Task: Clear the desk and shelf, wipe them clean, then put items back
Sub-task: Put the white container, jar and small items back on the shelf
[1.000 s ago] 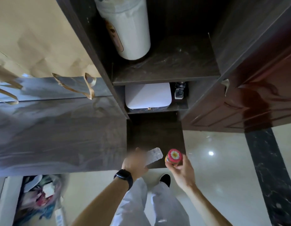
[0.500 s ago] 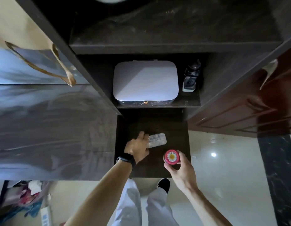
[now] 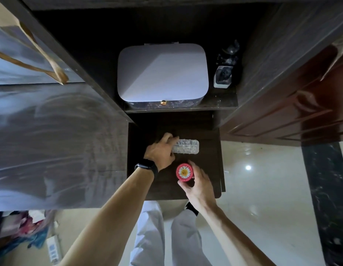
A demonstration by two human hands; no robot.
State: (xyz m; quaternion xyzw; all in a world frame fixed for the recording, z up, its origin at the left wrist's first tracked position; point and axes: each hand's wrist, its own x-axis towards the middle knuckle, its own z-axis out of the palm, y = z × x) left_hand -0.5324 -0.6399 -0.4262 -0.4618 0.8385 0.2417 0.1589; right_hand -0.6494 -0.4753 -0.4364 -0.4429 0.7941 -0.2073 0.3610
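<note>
My left hand (image 3: 162,151), with a black wristband, pinches the left end of a clear blister strip (image 3: 187,146) low over the dark pull-out shelf (image 3: 207,169). To its lower right, my right hand (image 3: 197,184) grips a small round pink jar (image 3: 184,172) with a daisy on its lid, at the same shelf. Whether the strip or the jar touches the board I cannot tell. Above, on a higher shelf (image 3: 222,102), sits a white rounded box (image 3: 163,75) with a gold knob.
A small white-based dark object (image 3: 223,77) stands right of the white box. A glossy desk top (image 3: 57,143) spreads left, with a paper bag handle (image 3: 51,68) hanging over it. A brown cabinet door (image 3: 293,104) is at right. Clutter (image 3: 24,233) lies on the floor lower left.
The view has tilted down and closer to the shelves. Both hands moved forward over the pull-out shelf, the left carrying the blister strip, the right the pink jar.
</note>
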